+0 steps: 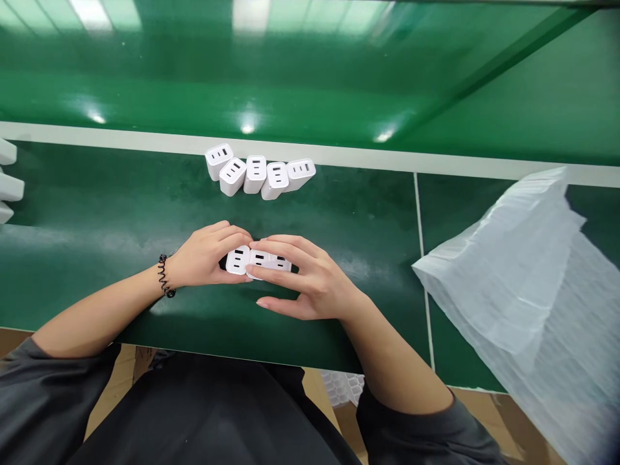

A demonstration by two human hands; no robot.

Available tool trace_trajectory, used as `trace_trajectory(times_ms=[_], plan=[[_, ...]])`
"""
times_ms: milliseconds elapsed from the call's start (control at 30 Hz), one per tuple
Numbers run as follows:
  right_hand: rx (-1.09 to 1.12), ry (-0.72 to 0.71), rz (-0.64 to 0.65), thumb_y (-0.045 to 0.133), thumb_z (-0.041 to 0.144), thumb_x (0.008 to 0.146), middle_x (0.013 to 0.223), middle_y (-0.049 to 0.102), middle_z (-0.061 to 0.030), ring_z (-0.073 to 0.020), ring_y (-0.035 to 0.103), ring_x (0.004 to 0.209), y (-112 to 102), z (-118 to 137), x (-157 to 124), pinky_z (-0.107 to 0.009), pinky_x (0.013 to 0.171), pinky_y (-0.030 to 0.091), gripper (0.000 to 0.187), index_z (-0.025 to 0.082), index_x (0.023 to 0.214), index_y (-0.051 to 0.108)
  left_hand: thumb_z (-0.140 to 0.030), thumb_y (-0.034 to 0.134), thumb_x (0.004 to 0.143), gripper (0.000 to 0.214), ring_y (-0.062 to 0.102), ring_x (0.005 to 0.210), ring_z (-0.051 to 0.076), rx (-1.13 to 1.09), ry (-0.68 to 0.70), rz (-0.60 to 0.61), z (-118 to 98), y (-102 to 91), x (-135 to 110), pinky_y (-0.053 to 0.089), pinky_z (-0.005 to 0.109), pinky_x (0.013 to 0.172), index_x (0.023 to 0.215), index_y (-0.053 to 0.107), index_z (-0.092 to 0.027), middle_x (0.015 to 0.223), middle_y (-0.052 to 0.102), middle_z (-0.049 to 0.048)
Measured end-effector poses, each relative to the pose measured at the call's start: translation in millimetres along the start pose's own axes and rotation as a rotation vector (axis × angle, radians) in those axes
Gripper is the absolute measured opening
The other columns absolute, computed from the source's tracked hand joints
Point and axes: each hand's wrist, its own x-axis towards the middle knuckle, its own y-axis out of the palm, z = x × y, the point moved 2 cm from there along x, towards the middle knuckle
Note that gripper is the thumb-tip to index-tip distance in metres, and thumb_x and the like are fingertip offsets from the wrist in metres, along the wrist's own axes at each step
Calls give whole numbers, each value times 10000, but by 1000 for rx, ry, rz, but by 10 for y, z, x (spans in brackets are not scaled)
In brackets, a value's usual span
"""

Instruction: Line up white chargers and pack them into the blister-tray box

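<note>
Three white USB chargers point(237, 261) stand side by side on the green table point(145, 200), port faces up. My left hand point(212, 254) is closed around the left end of this row, thumb in front and fingers behind. Over the middle and right chargers lies my right hand point(305, 274), its fingers spread and touching their tops; it partly hides them. Behind my hands, a loose cluster of several more white chargers point(256, 173) stands near the pale strip, some of them tilted.
A sheet of translucent white wrapping point(513, 278) drapes over the table's right part and front edge. More white objects point(8, 187) show at the far left edge. A green panel point(290, 84) rises behind the pale strip point(358, 155). Cardboard lies below the front edge.
</note>
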Motion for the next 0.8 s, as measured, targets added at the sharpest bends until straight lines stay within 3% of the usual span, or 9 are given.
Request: trace_trajectory(times_ms=[333,500,633,800], plan=[[123,-7,-19,708,366,868,1266,647,-138,-268,615,1147,-8,14,10,-448,898,584,297,215,1122,695,-467,649,898,335,646,922,189,-47,-30,17,7,18,-12,514,318,802,1069,585,-186,1093,711,61],[213,14,-62,676,337,881,1226,666,-117,-261,631,1120,-131,-46,9,-452,888,587,193,227,1033,721,-504,658,887,377,642,891,184,-32,-29,22,3,4,-4,507,310,768,1070,579,-184,1080,712,62],[102,60,-119,688,250,853,1210,683,-98,-262,644,1100,-272,-141,-18,-459,894,586,188,253,1038,726,-502,703,855,408,631,873,183,-26,-36,38,9,2,-5,499,306,749,1073,573,-183,1086,707,58],[-5,65,-69,720,242,835,1170,715,-97,-264,665,1069,-273,-161,-27,-446,864,600,223,242,1058,706,-508,697,858,411,624,857,177,-22,-40,41,11,4,-6,493,302,738,1074,567,-184,1083,706,53]])
